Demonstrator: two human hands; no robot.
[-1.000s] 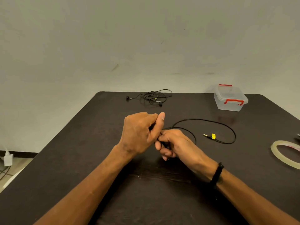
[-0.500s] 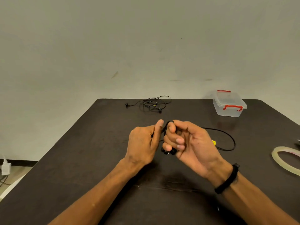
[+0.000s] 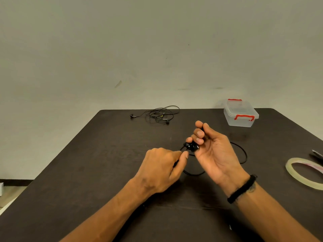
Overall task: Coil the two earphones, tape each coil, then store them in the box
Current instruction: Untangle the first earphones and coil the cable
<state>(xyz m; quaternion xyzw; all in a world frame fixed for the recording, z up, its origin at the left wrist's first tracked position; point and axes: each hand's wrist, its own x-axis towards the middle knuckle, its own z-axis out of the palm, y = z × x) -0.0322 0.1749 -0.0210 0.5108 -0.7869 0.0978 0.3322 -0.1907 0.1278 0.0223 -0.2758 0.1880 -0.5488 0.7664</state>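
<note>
Since half a second ago the right hand (image 3: 212,151) has turned palm-up and risen toward the frame's centre right, while the left hand (image 3: 162,169) has dropped lower and drawn slightly away, so a gap has opened where the two were pressed together. The right hand's curled fingers pinch the black earbuds (image 3: 191,147) of the first earphone; the left hand's thumb and forefinger pinch its cable (image 3: 194,173), which loops under both hands and trails right of centre across the dark table (image 3: 87,172).

The second earphone (image 3: 160,115) lies in a loose tangle at the table's far edge, upper centre. The clear box with red clips (image 3: 240,115), lid on, stands at upper right, and the tape roll (image 3: 305,172) lies at the right edge.

Risks, as I judge them: the trailing cable could snag or kink as it is wound, giving an uneven coil; a slack pinch might let the few turns spring open; and with both hands occupied, reaching for tape may release the coil.
</note>
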